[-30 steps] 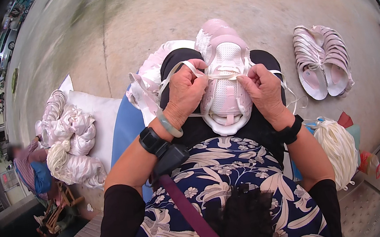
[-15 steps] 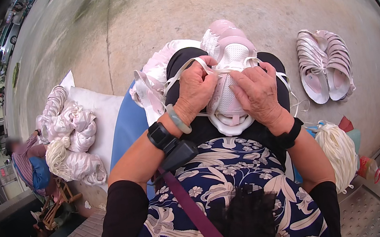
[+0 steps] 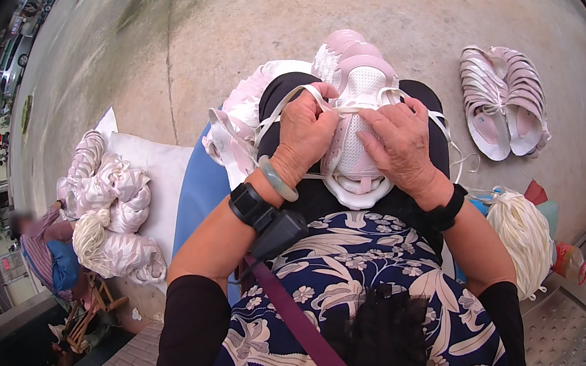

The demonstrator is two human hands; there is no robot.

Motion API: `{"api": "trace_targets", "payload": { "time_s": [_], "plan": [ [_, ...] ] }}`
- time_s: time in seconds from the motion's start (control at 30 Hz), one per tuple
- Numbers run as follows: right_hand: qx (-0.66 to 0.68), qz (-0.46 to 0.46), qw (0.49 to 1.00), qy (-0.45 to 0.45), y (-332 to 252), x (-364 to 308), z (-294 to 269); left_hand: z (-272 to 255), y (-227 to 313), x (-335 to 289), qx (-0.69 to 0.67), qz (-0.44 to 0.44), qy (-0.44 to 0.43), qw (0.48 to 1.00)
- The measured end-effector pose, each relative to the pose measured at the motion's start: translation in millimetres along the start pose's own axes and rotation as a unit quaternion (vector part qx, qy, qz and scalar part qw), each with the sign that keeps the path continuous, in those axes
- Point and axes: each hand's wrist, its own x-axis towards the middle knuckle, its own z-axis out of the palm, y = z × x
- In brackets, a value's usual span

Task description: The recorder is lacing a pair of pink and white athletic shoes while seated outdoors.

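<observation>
The left hand (image 3: 305,133) was clenched on a white lace (image 3: 283,106), pinching it against the top of a pink-and-white shoe (image 3: 359,122) that lay on the person's lap. The right hand (image 3: 399,143) rested flat on the shoe's mesh upper, fingers pressed down over the crossing laces, its grip grasping the shoe rather than any one strand (whether a lace was caught under the fingertips cannot be told). A pale green bangle (image 3: 276,179) and a black wrist device (image 3: 250,205) sat on the left wrist, a black band (image 3: 447,211) on the right. Just left of the lap lay more pink-and-white uppers (image 3: 241,127). On the concrete ground (image 3: 215,38) to the right stood a finished pair of shoes (image 3: 505,107), well apart from the hands. Bundles of white laces (image 3: 107,207) lay on a white sack (image 3: 159,178) at the left, another hank (image 3: 525,230) near the right elbow.
</observation>
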Motion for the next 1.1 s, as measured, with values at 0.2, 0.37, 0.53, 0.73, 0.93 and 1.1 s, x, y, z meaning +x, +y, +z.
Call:
{"api": "trace_targets", "payload": {
  "time_s": [0.2, 0.37, 0.53, 0.73, 0.93, 1.1],
  "plan": [
    [-0.003, 0.012, 1.0, -0.02, -2, -3, -3, 7, 9, -1, 0.18, 0.163, 0.01, 0.97],
    [0.009, -0.018, 0.998, -0.06, -6, -17, -17, 3, 1, 4, 0.184, 0.168, 0.013, 0.968],
    [-0.043, -0.059, 0.993, -0.093, 1, -27, -20, -8, 10, -8, 0.188, 0.042, 0.011, 0.981],
    [-0.034, -0.124, 0.989, -0.072, 24, -28, -13, -4, 15, -25, 0.259, 0.305, 0.014, 0.917],
    [-0.053, -0.134, 0.984, -0.103, 36, -20, -20, 4, 7, -29, 0.298, 0.266, 0.009, 0.917],
    [-0.048, -0.122, 0.984, -0.118, 31, -23, -23, 6, 8, -34, 0.292, 0.263, 0.013, 0.919]
  ]
}}
